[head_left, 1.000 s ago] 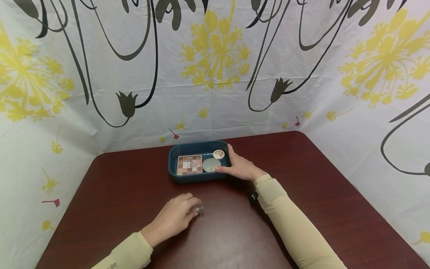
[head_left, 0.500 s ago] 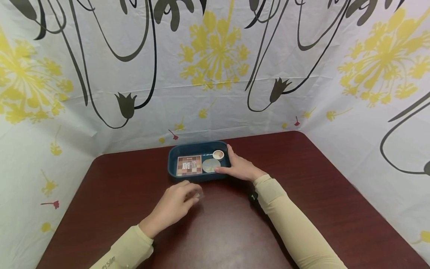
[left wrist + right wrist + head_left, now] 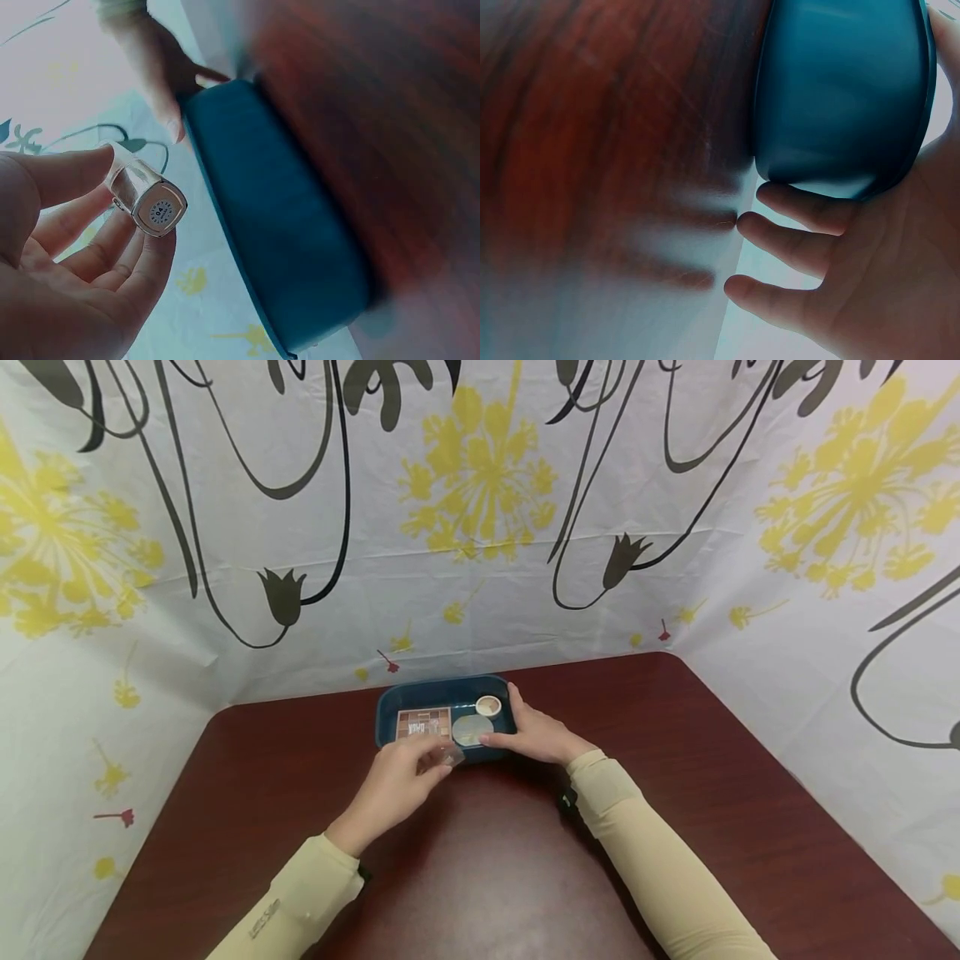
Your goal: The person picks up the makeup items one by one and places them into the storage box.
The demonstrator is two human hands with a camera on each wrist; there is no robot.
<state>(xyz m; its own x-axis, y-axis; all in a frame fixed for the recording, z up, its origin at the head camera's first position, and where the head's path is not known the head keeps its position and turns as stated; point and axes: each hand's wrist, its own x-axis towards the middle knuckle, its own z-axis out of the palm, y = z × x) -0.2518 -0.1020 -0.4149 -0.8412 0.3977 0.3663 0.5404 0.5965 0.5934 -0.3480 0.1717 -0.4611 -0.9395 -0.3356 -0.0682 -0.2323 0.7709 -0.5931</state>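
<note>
My left hand is raised at the front edge of a blue tray, pinching a small cosmetic tube between thumb and fingers. In the left wrist view, the tube's squarish end carries a round label with "04". My right hand holds the tray's right end, thumb over the rim and the other fingers spread along the outside. Inside the tray lie an eyeshadow palette, a flat round pale disc and a small round compact. The left hand hides the palette's front part.
A dark red-brown table bears the tray near its back edge. White cloth with flower prints hangs behind the table and along both sides. A small black device shows by the right cuff.
My left hand has lifted the small tube from lower on the table and moved forward to the tray's front rim. My right hand and the tray have stayed in place.
</note>
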